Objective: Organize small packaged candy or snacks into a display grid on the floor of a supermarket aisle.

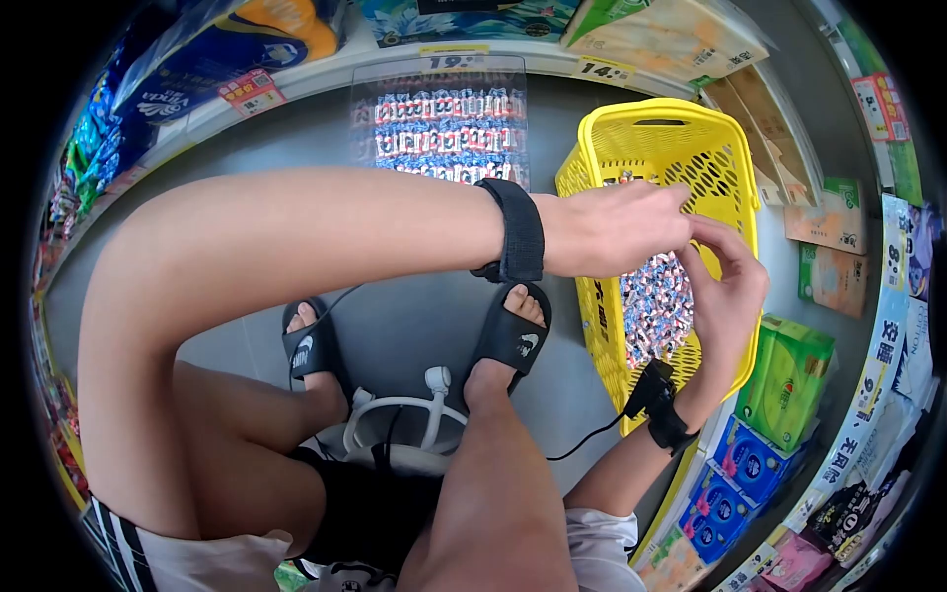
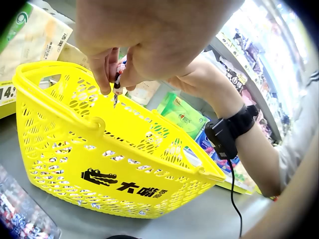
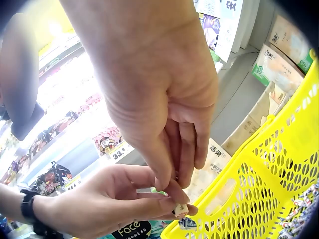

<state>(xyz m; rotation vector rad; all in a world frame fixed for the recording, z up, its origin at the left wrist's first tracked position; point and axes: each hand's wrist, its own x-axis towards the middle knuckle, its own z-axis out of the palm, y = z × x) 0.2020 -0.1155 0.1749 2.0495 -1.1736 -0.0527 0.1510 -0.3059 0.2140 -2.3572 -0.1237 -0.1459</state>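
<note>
Over the yellow shopping basket (image 1: 589,187) my two hands meet at their fingertips. My left hand (image 1: 621,225) pinches a small wrapped candy (image 2: 118,79) between thumb and fingers; its patterned wrapper also shows in the right wrist view. My right hand (image 1: 728,281) reaches in from the other side, thumb and fingers bent right at the left fingertips. Whether it also grips the candy I cannot tell. Many similar wrapped candies (image 1: 656,311) lie loose inside the basket.
A clear box (image 1: 449,74) with candies in rows stands on the floor by the shelf. Green tissue packs (image 1: 786,380) and blue packs (image 1: 725,493) line the right shelf. A white stool (image 1: 404,407) stands between the legs. A cable (image 2: 237,199) hangs from the right wrist camera.
</note>
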